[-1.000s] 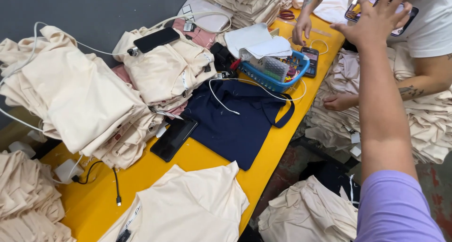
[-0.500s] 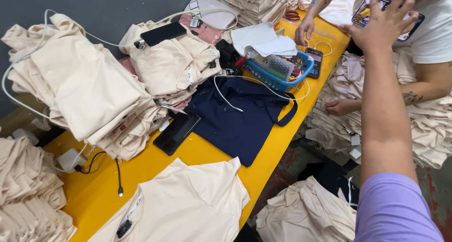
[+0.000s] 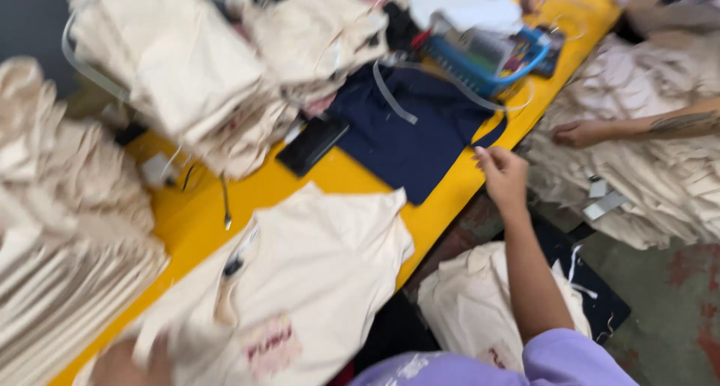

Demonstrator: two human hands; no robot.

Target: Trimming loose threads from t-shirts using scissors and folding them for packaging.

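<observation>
My right hand (image 3: 501,177) has come down from where it was a second ago, up high and far right by the phone another person was holding; now it hovers just off the right edge of the yellow table (image 3: 337,177), beside the navy garment (image 3: 409,135). The fingers are loosely curled, pinching nothing that I can see, and not touching the navy cloth. My left hand (image 3: 135,362) shows only as a blur at the near left corner, against the cream T-shirt (image 3: 315,270) spread on the near end of the table; whether those fingers grip the shirt I cannot tell. The view has swung in closer and gone smeary since half a second ago. The black phone (image 3: 311,144) lies just left of the navy garment as before, and the blue basket (image 3: 487,56) sits at its far side. Stacks of cream shirts (image 3: 187,71) fill the far left. Another person's hand (image 3: 581,133) rests on a heap of cream cloth (image 3: 652,180) to the right.
</observation>
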